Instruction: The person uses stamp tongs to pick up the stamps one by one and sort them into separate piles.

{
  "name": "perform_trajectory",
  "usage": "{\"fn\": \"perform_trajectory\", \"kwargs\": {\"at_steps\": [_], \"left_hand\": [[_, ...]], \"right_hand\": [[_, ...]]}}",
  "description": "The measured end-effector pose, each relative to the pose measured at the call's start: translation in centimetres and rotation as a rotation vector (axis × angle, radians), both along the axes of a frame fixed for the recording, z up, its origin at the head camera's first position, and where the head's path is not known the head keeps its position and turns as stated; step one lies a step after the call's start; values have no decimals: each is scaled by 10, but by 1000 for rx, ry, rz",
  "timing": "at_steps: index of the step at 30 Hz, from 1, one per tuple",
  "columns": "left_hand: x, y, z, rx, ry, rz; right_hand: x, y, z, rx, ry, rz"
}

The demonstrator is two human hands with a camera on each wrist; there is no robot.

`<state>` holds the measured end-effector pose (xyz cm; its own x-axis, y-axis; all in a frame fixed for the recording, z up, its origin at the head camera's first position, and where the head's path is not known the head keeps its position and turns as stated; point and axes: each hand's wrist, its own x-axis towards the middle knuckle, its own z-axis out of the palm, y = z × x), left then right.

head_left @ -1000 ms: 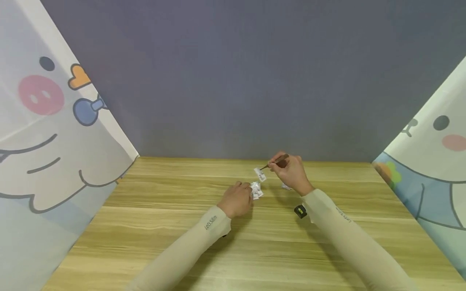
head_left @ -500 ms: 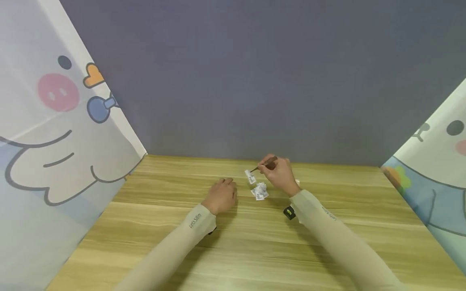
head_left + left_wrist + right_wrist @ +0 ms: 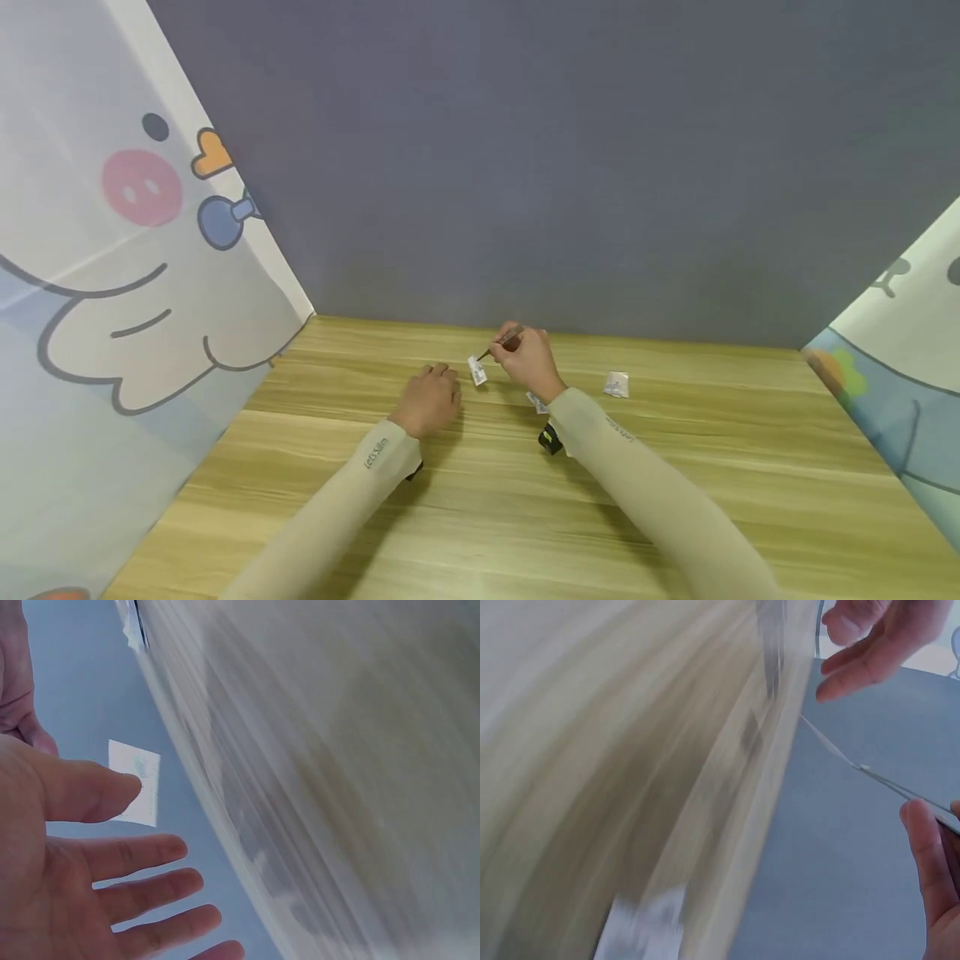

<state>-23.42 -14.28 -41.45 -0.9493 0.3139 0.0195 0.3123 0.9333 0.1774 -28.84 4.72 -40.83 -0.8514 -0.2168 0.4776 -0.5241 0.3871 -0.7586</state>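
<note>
In the head view, my right hand point(image 3: 528, 362) pinches brown tweezers point(image 3: 512, 336) between thumb and fingers. Their tips grip one end of a small white packet point(image 3: 477, 372), raised above the table; the right wrist view shows the tweezers point(image 3: 885, 782) with this packet point(image 3: 827, 741) almost edge-on. To its left is my left hand point(image 3: 429, 400), palm down and low over the wood. In the left wrist view the left hand point(image 3: 67, 862) has extended fingers and holds nothing; its thumb overlaps the packet point(image 3: 126, 760) from this angle. Whether they touch, I cannot tell.
Below my right wrist lies a pile of similar white packets point(image 3: 537, 403), partly hidden by the hand and sleeve. Farther right, a single packet point(image 3: 617, 384) lies on the wooden table point(image 3: 480, 517). A grey panel point(image 3: 480, 167) stands along the back edge, with cartoon-printed sheets at both sides.
My left hand has left the packet pile and moved left. The right hand has carried the tweezered packet leftward, away from the pile. The head view has turned slightly left.
</note>
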Motion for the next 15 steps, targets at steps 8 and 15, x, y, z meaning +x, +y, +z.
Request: {"fn": "perform_trajectory", "kwargs": {"at_steps": [8, 15], "left_hand": [[1, -13, -1, -7, 18, -21], [3, -19, -2, -8, -33, -34]], "right_hand": [[-6, -43, -7, -19, -35, -48], [-10, -67, -15, 65, -48, -118]]}}
